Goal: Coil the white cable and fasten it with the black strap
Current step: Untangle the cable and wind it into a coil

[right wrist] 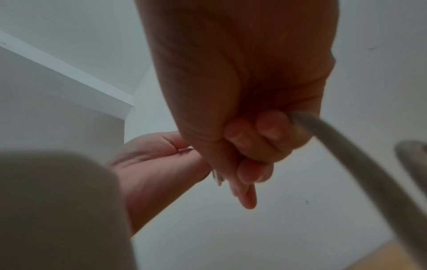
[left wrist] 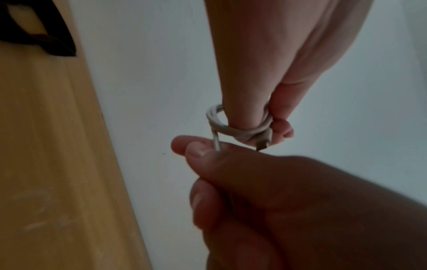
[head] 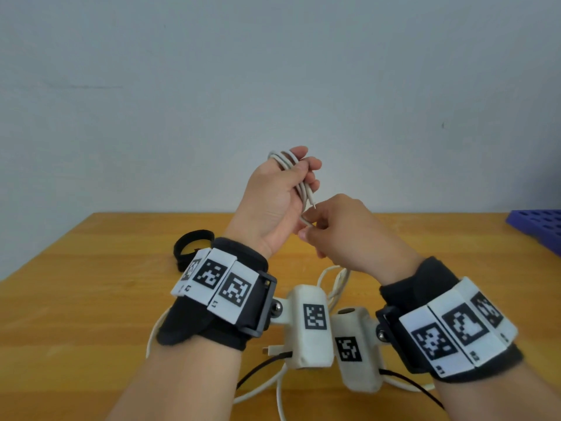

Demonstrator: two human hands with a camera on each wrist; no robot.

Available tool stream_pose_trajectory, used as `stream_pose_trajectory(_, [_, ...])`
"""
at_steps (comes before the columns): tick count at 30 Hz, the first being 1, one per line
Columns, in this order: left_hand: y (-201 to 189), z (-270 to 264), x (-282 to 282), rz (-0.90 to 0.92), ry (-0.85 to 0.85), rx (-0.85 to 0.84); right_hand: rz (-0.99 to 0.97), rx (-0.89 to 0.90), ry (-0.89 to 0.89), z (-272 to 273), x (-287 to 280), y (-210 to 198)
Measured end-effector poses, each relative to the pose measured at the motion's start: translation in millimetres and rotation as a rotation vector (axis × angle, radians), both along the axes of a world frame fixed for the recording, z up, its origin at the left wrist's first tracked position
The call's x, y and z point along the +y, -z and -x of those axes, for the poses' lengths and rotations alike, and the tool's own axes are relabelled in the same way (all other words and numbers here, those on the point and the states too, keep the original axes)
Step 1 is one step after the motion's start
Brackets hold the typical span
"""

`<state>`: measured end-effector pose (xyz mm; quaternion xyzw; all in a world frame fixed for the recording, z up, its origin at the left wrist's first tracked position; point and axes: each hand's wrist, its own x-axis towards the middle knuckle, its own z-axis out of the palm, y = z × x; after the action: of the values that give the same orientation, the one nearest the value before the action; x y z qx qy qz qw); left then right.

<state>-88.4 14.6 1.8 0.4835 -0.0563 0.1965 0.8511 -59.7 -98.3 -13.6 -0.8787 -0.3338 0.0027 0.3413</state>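
Wooden table [head: 91, 299] fills the lower half of the head view, pale wall above; corner of a blue tray [head: 540, 229] at right edge.

Both hands raised at frame centre, above the table. Left hand [head: 273, 202] upright, fingers curled round several turns of the white cable [head: 299, 180]; the bundle's long axis runs near vertical, plug tip pointing down toward the other hand. Right hand [head: 343, 232] just below and right of it, thumb and forefinger pinching the free run of cable, remaining fingers curled. Loose cable trails down to the table at lower centre.

Black strap [head: 189, 246] lies on the table, left of centre, beside the left wrist and well apart from the coil. Left hand is nearer it but occupied; judged, the right must cross over, or the coil change hands.
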Motion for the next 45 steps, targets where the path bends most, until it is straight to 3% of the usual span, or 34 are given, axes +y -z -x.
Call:
stream_pose_trajectory(5, [2.6, -4.8, 0.9, -0.041, -0.102, 0.029, -0.032, 0.121, 0.005, 1.0, -2.4, -1.7])
stream_pose_trajectory(14, [6.9, -7.5, 5.8, -0.045, -0.172, 0.028, 0.043, 0.183, 0.02, 7.9, -1.5, -10.5])
stream_pose_trajectory(22, [11.6, -9.1, 4.1, -0.284, -0.221, 0.073, 0.014, 0.299, -0.038, 8.8, -4.7, -16.5])
stream_pose_trajectory(26, [13.4, -10.0, 5.5, -0.272, -0.227, 0.085, 0.02, 0.359, -0.122, 9.2, -7.8, -19.0])
stream_pose_trajectory(31, [15.2, -10.2, 11.0, -0.3, -0.272, 0.12, -0.002, 0.332, -0.089, 9.3, -6.6, -20.2])
stream_pose_trajectory(39, [14.4, -7.1, 6.0, -0.62, -0.398, 0.175, -0.091, 0.218, 0.014, 9.2, -6.6, -24.3])
stream_pose_trajectory(45, [8.9, -5.0, 2.1, -0.789, -0.392, 0.211, -0.196, 0.291, 0.025, 5.5, -7.8, -24.9])
